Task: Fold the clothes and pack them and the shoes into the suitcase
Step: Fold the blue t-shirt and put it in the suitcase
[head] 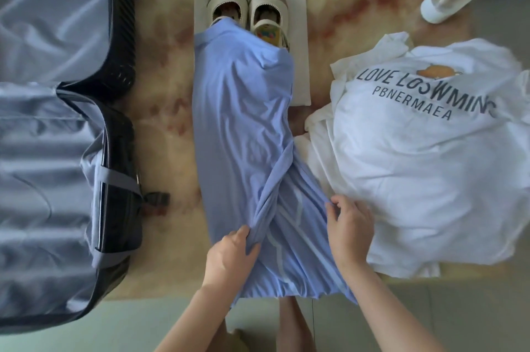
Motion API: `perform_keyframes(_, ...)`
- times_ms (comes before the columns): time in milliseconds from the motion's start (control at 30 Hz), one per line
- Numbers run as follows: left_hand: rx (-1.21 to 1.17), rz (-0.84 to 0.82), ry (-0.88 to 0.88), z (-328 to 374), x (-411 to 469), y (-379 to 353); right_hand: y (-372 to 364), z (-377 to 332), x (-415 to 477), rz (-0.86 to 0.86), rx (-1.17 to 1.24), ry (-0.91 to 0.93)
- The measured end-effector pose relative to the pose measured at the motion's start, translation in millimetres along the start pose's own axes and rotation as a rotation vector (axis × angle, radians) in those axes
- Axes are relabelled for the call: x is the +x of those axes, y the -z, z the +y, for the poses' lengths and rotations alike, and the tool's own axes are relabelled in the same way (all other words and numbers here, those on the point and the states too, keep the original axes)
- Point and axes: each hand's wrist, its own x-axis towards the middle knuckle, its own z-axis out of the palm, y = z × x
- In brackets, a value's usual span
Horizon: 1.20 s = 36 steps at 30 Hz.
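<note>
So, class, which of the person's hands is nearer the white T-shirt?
The right. The right hand pinches the blue garment at its edge, right beside the white T-shirt. The left hand grips a fold of the blue garment farther away, on the other side.

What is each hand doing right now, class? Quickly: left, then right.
Left hand: grips a bunched fold of the blue garment.
Right hand: fingers curled at the blue garment's right edge, apparently pinching it.
</note>
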Motion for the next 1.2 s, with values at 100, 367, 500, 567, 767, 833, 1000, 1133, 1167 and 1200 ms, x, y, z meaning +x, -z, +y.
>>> perform_keyframes(100, -0.094, 0.003, -0.061, 18.3, -15.2, -10.7, 5.5, 7.8, 0.9, 0.073, -0.014, -0.021)
perform_keyframes(367, -0.525, -0.045, 0.028, 75.6, -16.4, -37.1, 20.9, 6.0, -36.1, -0.178, 0.373, -0.002)
perform_keyframes(500, -0.752, -0.144, 0.148, 78.3, -9.6, -43.6, 32.0, 1.2, -57.8, -0.562, 0.687, -0.431)
perform_keyframes(567, -0.809, -0.182, 0.185, 78.1, -9.3, -45.1, 39.8, 2.1, -66.8, -0.63, 0.84, -0.474)
perform_keyframes(767, -0.814, -0.285, 0.181, 88.2, -9.0, -53.3, 48.4, 20.2, -90.7, -0.758, 1.074, -0.562)
perform_keyframes(833, -0.938, -0.371, 0.211, 101.0, -7.2, -50.3, 47.2, 24.8, -94.5, -0.668, 1.048, -0.613)
perform_keyframes(1000, -0.792, -0.519, 0.133, 110.1, 0.7, -56.5, 33.9, 27.5, -103.9, -0.488, 0.871, -0.67)
perform_keyframes(1133, -0.368, -0.289, -0.009, 101.8, 16.6, -49.3, 34.2, 23.3, -106.6, -0.42, 0.752, -0.666)
perform_keyframes(1167, -0.261, -0.154, -0.064, 98.5, 22.0, -44.6, 34.2, 22.9, -107.7, -0.405, 0.732, -0.666)
perform_keyframes(1200, -0.193, -0.033, -0.117, 95.8, 26.9, -38.3, 33.9, 22.3, -109.1, -0.38, 0.724, -0.677)
